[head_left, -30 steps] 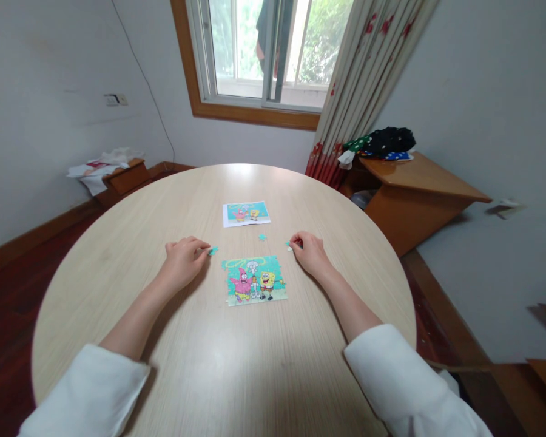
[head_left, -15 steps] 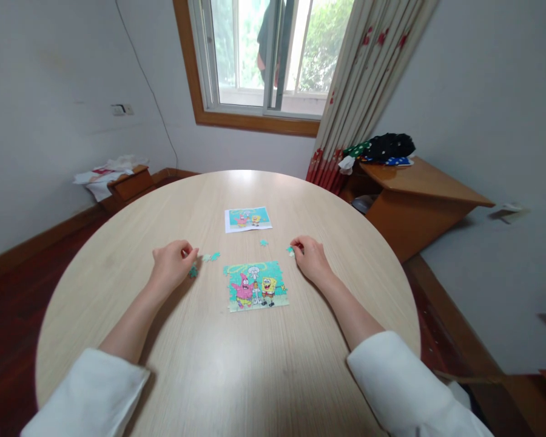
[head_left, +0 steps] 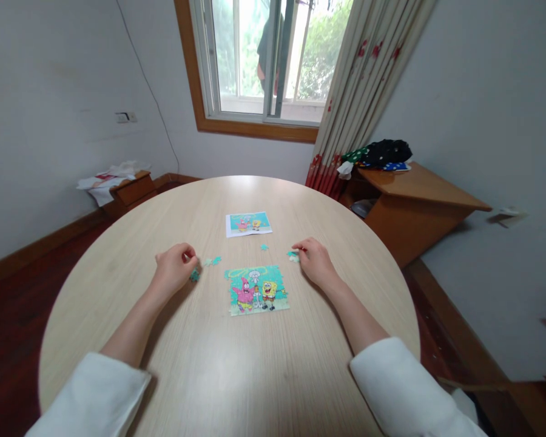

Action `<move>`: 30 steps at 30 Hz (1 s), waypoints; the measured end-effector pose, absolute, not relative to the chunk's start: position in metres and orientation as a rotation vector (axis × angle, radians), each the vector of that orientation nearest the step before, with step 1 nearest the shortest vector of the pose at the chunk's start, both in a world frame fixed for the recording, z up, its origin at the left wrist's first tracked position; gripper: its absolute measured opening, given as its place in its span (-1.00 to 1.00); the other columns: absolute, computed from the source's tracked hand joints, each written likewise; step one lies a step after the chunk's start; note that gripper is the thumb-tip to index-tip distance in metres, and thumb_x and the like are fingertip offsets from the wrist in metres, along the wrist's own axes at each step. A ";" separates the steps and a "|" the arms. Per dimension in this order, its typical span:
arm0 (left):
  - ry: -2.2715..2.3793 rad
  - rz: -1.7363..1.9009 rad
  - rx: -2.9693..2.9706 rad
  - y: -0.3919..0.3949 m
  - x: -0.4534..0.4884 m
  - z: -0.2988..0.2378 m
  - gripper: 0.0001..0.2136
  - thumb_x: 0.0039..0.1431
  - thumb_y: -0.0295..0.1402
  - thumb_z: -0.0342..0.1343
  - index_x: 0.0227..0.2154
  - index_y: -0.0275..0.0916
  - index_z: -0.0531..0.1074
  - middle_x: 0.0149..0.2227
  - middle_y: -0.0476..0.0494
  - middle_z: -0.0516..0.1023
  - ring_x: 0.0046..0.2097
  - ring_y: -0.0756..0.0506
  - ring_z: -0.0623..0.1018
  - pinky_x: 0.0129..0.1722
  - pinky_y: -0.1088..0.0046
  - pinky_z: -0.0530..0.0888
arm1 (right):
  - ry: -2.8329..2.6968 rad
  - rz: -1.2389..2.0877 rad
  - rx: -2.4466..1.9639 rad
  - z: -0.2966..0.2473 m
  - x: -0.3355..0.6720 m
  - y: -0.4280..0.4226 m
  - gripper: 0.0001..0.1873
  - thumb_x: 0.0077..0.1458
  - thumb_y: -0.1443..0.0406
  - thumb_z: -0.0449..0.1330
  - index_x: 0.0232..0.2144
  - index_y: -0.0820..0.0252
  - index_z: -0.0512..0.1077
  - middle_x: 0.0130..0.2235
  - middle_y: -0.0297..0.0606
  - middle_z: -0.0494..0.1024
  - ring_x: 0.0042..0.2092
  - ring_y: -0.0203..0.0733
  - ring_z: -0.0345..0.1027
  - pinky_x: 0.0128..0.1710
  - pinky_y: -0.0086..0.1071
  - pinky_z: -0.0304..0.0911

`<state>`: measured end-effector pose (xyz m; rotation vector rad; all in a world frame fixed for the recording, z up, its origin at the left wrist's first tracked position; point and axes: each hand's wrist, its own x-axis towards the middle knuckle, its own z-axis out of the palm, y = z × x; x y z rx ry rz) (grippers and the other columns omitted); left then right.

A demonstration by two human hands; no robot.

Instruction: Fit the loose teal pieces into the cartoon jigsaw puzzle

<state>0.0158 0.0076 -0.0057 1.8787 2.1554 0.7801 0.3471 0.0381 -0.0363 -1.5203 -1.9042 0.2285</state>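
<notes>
A nearly whole cartoon jigsaw puzzle (head_left: 259,291) lies flat between my hands, with uneven edges at its sides. My left hand (head_left: 176,267) rests left of it, thumb and fingers curled into a pinch; whatever may be between the tips is hidden. Just under those fingertips are teal puzzle pieces (head_left: 195,275). Beside them, toward the middle, lie a few pale and teal pieces (head_left: 212,261). To the right, my right hand (head_left: 315,260) has its index finger stretched over teal and whitish pieces (head_left: 293,257), and I see nothing gripped in it.
The round wooden table (head_left: 227,376) holds a printed reference picture (head_left: 249,224) behind the puzzle, and a single teal piece (head_left: 264,247) lies between the two. Past the table stand a wooden cabinet (head_left: 432,206) topped with cloths, a curtain (head_left: 359,91) and a window.
The fingers of my right hand have straightened, and more of the pieces beneath them shows. My left hand keeps its pinch in about the same place. The whole view has shifted slightly.
</notes>
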 end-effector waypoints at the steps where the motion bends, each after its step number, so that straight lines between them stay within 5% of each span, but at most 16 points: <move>1: 2.153 0.781 1.879 0.008 0.015 -0.006 -0.91 -0.10 -0.33 -0.03 -0.56 -0.20 0.34 -0.49 -0.06 0.50 -0.38 -0.12 0.48 -0.28 0.35 0.28 | -1.902 0.242 -1.528 -0.034 0.350 0.037 -0.73 0.04 0.51 0.03 -0.38 0.24 0.52 -0.28 -0.18 0.53 -0.21 -0.20 0.38 -0.14 -0.33 0.20; 9: 2.127 0.803 1.887 0.007 0.016 -0.006 -0.90 -0.09 -0.34 -0.05 -0.56 -0.20 0.34 -0.49 -0.06 0.50 -0.39 -0.11 0.47 -0.25 0.33 0.28 | -1.995 0.402 -1.591 -0.019 0.358 0.023 -0.89 -0.03 0.31 0.24 -0.38 0.21 0.52 -0.30 -0.23 0.50 -0.28 -0.22 0.35 -0.23 -0.35 0.21; 30: 2.102 0.862 1.879 0.007 0.017 -0.008 -0.90 -0.07 -0.34 -0.04 -0.57 -0.19 0.33 -0.52 -0.04 0.48 -0.39 -0.11 0.46 -0.22 0.32 0.28 | -1.961 0.524 -1.618 -0.029 0.382 0.030 -0.79 -0.06 0.37 0.24 -0.29 0.21 0.56 -0.26 -0.17 0.58 -0.27 -0.18 0.41 -0.22 -0.32 0.29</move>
